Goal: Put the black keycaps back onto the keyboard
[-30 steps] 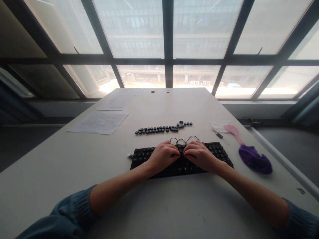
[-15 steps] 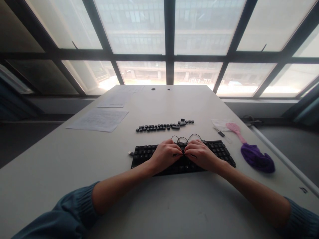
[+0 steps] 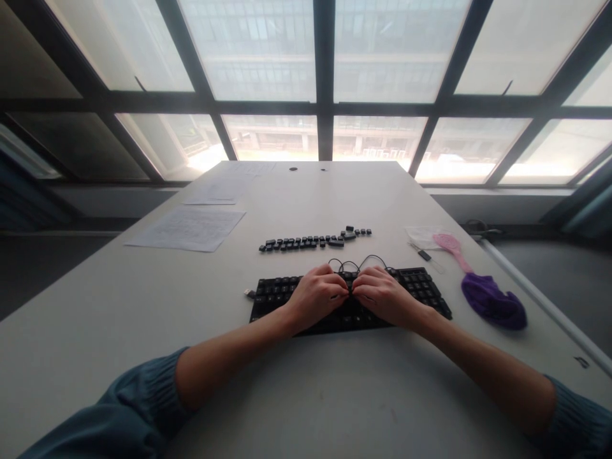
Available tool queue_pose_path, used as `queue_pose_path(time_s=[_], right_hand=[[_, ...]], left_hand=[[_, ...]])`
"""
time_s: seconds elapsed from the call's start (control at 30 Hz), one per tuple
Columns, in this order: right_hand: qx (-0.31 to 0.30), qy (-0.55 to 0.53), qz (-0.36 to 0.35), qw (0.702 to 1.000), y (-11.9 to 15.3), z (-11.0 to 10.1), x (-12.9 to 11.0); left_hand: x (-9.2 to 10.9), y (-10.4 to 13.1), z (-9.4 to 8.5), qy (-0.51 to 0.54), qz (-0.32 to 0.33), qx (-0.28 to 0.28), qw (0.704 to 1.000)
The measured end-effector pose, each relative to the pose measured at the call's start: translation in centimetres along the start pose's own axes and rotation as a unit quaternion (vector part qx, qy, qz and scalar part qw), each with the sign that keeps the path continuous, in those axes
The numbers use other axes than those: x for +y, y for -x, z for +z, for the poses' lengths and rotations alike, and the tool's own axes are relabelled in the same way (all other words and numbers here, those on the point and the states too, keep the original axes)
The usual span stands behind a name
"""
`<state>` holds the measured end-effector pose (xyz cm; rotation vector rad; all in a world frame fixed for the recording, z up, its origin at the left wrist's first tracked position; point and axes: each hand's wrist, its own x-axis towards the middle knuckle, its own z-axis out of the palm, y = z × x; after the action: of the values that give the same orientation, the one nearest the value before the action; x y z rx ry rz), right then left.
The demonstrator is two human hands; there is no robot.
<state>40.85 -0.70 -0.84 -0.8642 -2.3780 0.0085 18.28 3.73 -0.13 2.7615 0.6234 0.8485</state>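
Note:
A black keyboard (image 3: pixel 277 290) lies on the white table, its middle covered by my two hands. My left hand (image 3: pixel 316 292) rests over its centre with fingers and thumb pressed together. Close against it, my right hand (image 3: pixel 380 290) is bent the same way, and the fingertips of both meet low over the keys. Whatever is between them is hidden. Behind the keyboard loops its thin black cable (image 3: pixel 375 257), and a USB plug (image 3: pixel 249 294) sticks out at the left. Farther back, several loose black keycaps (image 3: pixel 306 243) stand in uneven rows.
Printed paper sheets (image 3: pixel 189 228) lie on the left of the table (image 3: pixel 191 319). To the right are a clear plastic bag (image 3: pixel 423 237), a small black-handled tool (image 3: pixel 424 255), a pink brush (image 3: pixel 448 242) and a purple cloth (image 3: pixel 492 303). Windows rise beyond the far edge.
The view has tilted very slightly, so everything sits a little higher in the picture. Both hands keep their place on the keyboard, with no clear change of grip.

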Motion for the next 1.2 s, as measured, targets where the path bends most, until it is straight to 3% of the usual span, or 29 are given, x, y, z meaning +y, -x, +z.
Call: queue_pose_path(time_s=[0.37,0.6,0.8,1.2], right_hand=[[-0.002,-0.044,0.031,0.999,-0.04,-0.16,0.04],[-0.016,-0.005,0.023,1.000,0.10,-0.06,0.18],[-0.014,0.009,0.066,0.998,-0.28,-0.52,-0.34],[-0.040,-0.029,0.117,0.992,-0.39,-0.82,-0.39]], left_hand=[[-0.09,0.12,0.25,0.031,-0.025,0.000,0.999],[-0.07,0.10,0.16,0.022,-0.020,0.003,1.000],[-0.21,0.11,0.49,0.038,-0.060,0.000,0.997],[0.40,-0.22,-0.49,0.018,-0.092,-0.060,0.994]])
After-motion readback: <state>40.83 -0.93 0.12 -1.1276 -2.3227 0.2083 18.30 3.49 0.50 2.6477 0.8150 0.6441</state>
